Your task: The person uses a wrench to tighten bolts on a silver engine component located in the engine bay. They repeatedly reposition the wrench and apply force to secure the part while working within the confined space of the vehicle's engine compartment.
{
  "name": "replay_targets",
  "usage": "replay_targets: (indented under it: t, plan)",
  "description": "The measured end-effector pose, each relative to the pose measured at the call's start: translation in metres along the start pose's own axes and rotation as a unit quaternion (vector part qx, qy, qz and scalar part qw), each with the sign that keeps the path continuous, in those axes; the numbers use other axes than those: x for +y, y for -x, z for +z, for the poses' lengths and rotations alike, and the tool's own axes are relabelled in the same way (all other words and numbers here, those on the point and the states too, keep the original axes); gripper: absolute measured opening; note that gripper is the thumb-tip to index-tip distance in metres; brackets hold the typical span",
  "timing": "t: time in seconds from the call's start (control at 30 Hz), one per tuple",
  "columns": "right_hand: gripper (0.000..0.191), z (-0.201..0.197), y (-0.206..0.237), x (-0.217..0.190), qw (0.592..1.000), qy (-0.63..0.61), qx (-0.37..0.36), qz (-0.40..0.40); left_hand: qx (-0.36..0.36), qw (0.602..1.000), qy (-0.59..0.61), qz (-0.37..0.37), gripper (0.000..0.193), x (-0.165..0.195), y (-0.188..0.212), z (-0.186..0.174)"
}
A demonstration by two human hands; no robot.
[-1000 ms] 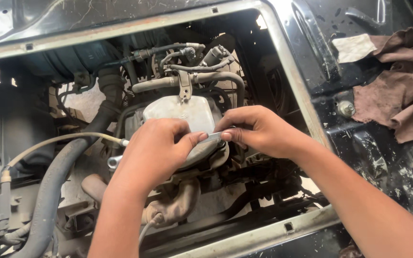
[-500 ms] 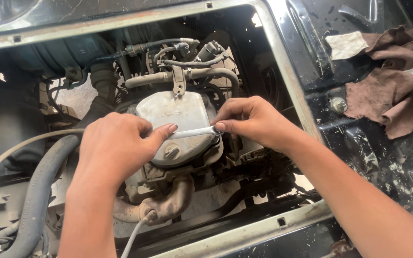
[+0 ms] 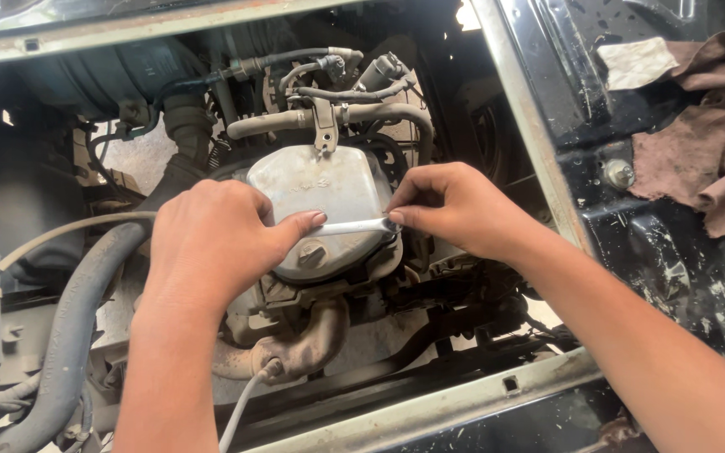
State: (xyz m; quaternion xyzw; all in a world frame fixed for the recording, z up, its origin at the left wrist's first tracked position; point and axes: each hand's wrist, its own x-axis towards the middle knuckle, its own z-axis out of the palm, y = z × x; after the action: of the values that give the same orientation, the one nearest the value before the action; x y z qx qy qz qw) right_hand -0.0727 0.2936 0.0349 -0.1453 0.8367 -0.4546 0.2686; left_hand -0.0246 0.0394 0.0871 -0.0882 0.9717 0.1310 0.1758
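Note:
Both my hands reach down into an open engine bay over a dusty grey metal engine cover (image 3: pixel 320 189). A slim silver wrench (image 3: pixel 352 226) lies level across the cover's front. My right hand (image 3: pixel 455 208) pinches the wrench's right end between thumb and fingers. My left hand (image 3: pixel 216 239) is curled with its thumb tip pressed on the wrench's left end; the rest of that end is hidden under the hand. A round bolt head (image 3: pixel 312 252) shows on the cover just below the wrench.
A thick grey hose (image 3: pixel 73 327) runs down the left. A pale pipe (image 3: pixel 329 117) and black hoses cross behind the cover. A rusty exhaust pipe (image 3: pixel 308 335) sits below. The metal frame rail (image 3: pixel 522 109) borders the right, with brown rags (image 3: pixel 698 159) on the black panel beyond.
The view has shifted so the engine cover and both hands sit slightly lower in frame. Both hands keep hold of the wrench across the cover, its position on the cover nearly the same.

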Motion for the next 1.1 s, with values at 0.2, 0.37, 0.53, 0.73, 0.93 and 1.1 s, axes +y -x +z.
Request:
replay_targets:
  t: [0.2,0.37,0.53,0.73,0.93,1.1]
  plan:
    - [0.019,-0.003,0.002,-0.003,0.998,0.027,0.042,-0.029,0.002,1.0,-0.007,0.002,0.064,0.001,-0.001,-0.002]
    - [0.025,-0.005,0.003,-0.007,0.997,0.059,0.039,0.017,-0.008,1.0,0.004,-0.008,0.063,0.002,-0.003,0.0]
    - [0.03,-0.006,0.002,-0.009,0.996,0.037,-0.011,0.082,-0.025,1.0,0.0,-0.011,0.065,0.002,-0.004,0.001]
    - [0.031,-0.005,0.0,-0.009,0.992,0.024,-0.045,0.116,0.002,1.0,0.009,0.013,0.062,0.001,-0.004,0.005]
    - [0.029,-0.002,-0.001,-0.01,0.989,-0.019,-0.049,0.135,0.009,1.0,-0.003,0.011,0.065,-0.003,-0.006,0.008]
    - [0.034,0.004,-0.003,-0.014,0.984,0.037,-0.02,0.176,0.058,0.998,0.004,0.018,0.066,-0.009,-0.008,0.012]
